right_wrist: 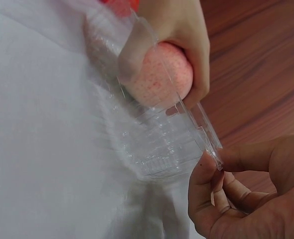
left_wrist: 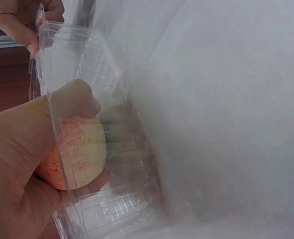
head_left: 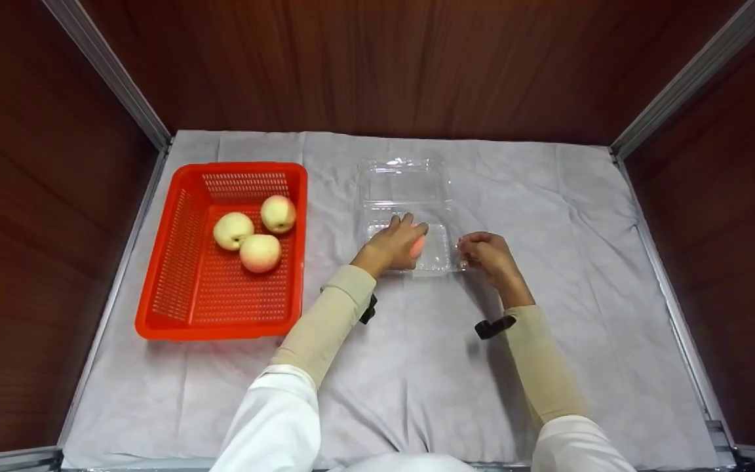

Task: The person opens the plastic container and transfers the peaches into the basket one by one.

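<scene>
A clear plastic clamshell box (head_left: 440,252) stands with its lid (head_left: 404,187) folded back toward the far wall. My left hand (head_left: 394,246) reaches into the box's near half and grips a peach (left_wrist: 82,152), pink on one side and pale on the other. In the right wrist view the same peach (right_wrist: 162,74) shows through the clear wall, with left fingers around it. My right hand (head_left: 487,254) pinches the box's rim at its right near corner, between thumb and forefinger (right_wrist: 246,158).
To the left sits a red plastic basket (head_left: 220,331) with three pale peaches (head_left: 261,253) in it. Grey cloth (head_left: 580,262) covers the table. Brown wood-look panels (head_left: 384,65) with metal edging enclose the back and sides.
</scene>
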Tool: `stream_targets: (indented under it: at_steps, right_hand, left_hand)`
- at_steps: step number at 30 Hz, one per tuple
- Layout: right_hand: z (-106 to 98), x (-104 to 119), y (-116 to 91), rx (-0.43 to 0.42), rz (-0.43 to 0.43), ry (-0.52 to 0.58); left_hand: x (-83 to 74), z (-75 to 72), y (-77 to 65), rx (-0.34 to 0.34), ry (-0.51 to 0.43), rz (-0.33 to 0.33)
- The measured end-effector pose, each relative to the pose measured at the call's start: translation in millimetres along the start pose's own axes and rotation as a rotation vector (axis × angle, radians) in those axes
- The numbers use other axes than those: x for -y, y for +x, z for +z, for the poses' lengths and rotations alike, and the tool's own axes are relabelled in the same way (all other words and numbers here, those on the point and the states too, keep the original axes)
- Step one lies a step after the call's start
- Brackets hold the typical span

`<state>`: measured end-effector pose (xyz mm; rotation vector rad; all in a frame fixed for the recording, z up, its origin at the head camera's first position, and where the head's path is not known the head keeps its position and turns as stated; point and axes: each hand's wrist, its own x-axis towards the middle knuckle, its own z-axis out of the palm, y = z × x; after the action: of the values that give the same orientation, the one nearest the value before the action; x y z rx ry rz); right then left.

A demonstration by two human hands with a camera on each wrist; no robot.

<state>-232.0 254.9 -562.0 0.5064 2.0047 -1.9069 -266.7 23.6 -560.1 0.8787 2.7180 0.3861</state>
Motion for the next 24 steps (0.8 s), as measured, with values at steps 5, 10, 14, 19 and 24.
stream_targets:
  at_steps: [5, 10, 14, 19, 24]
  right_hand:
    - [0.6, -1.0, -0.4, -0.005, -0.015, 0.006]
    - [1.4, -2.0, -0.8, -0.024, -0.026, -0.019]
    - [1.2, -2.3, -0.8, -0.022, -0.017, -0.019]
    - [0.7, -1.1, -1.4, -0.015, -0.01, 0.003]
    - [0.4, 0.1, -1.1, -0.009, -0.006, -0.009]
  left_hand:
    - [0.4, -0.9, -0.2, 0.004, -0.006, -0.006]
    - [1.5, 0.7, -0.2, -0.002, -0.005, 0.0]
    - [2.3, 0.8, -0.8, -0.003, -0.009, 0.0]
    - [2.6, -1.4, -2.3, -0.015, -0.005, -0.007]
    - [2.9, -2.1, -3.3, -0.021, -0.003, -0.004]
